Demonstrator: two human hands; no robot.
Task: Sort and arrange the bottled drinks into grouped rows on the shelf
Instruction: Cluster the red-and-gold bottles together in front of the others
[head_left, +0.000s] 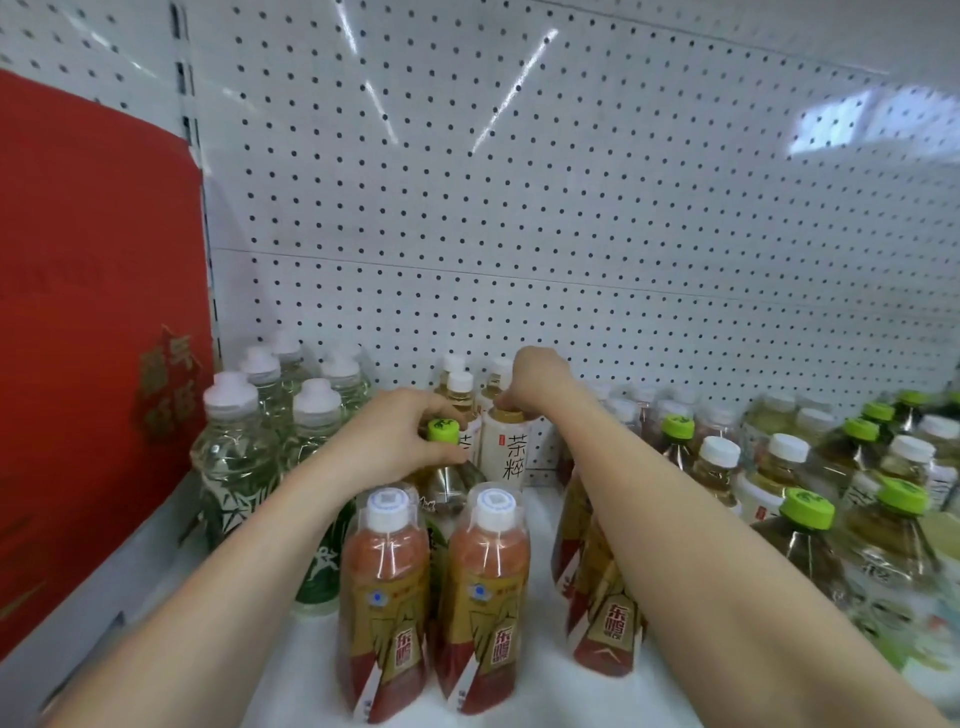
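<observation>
Your left hand has its fingers curled round the neck of a green-cap bottle of amber drink, thumb and fingertips closing just under the cap. That bottle stands near the middle of the shelf, behind the front pair. Your right hand reaches further back, its fingers bent down and pinching the tan cap of a white bottle, whose label reads 茶粹 in dark upright characters. It stands just right of the green-cap bottle, and behind it are more white-cap tea bottles against the pegboard. At the front, side by side, stand two red-and-gold bottles marked 东鹏, each with a white cap under clear wrap. A third 东鹏 bottle shows under your right forearm. On the left is a group of clear bottles with white caps and green leaf labels, next to a red box whose gold writing is too blurred to read. To the right, mixed bottles with green and white caps crowd together, unsorted.
</observation>
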